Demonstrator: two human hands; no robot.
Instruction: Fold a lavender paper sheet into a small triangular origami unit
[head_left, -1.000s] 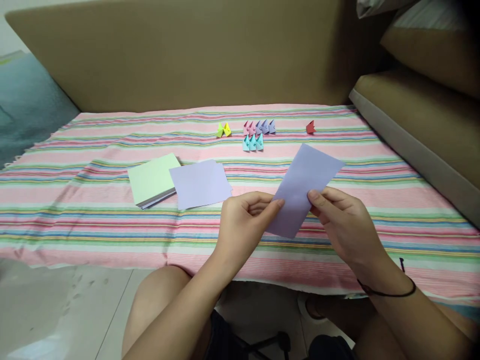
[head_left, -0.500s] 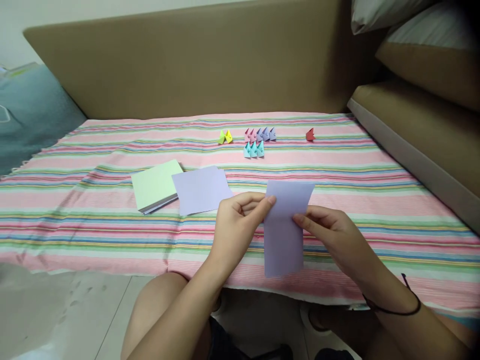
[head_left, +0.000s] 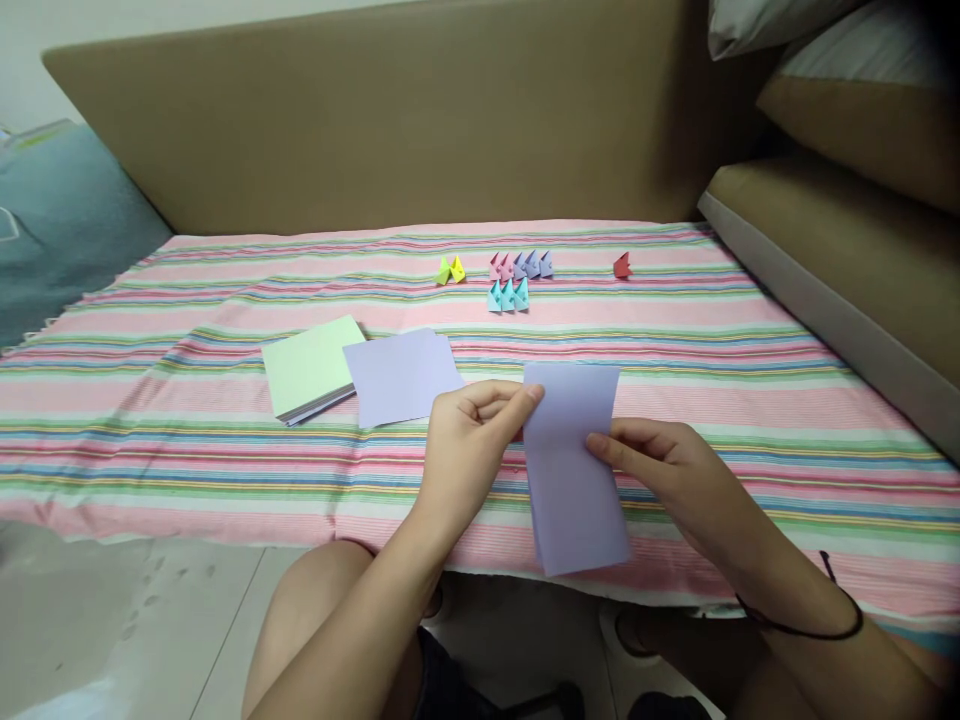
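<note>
A folded sheet of lilac paper (head_left: 571, 490) hangs upright between my two hands, over the front of the striped cloth. My left hand (head_left: 472, 430) is closed on its upper left edge, thumb in front. On the right edge, a little lower down, my right hand (head_left: 660, 455) pinches it between thumb and fingers. Two layers show at the bottom left of the paper, slightly apart. More lilac sheets (head_left: 401, 378) lie flat to the left of my left hand. Beside them is a stack of paper with a pale green sheet (head_left: 311, 365) on top.
Small folded paper pieces stand farther back: yellow-green ones (head_left: 451, 270), pink ones (head_left: 501, 266), lilac ones (head_left: 533, 264), turquoise ones (head_left: 508, 296) and a red one (head_left: 622, 265). A brown backrest (head_left: 375, 120) rises behind the striped cloth (head_left: 187, 400). Cushions (head_left: 862, 130) are piled at right.
The lilac paper's lower end has swung right and toward me, and its layers have parted slightly at the bottom. My left hand has shifted slightly left. Both hands keep hold.
</note>
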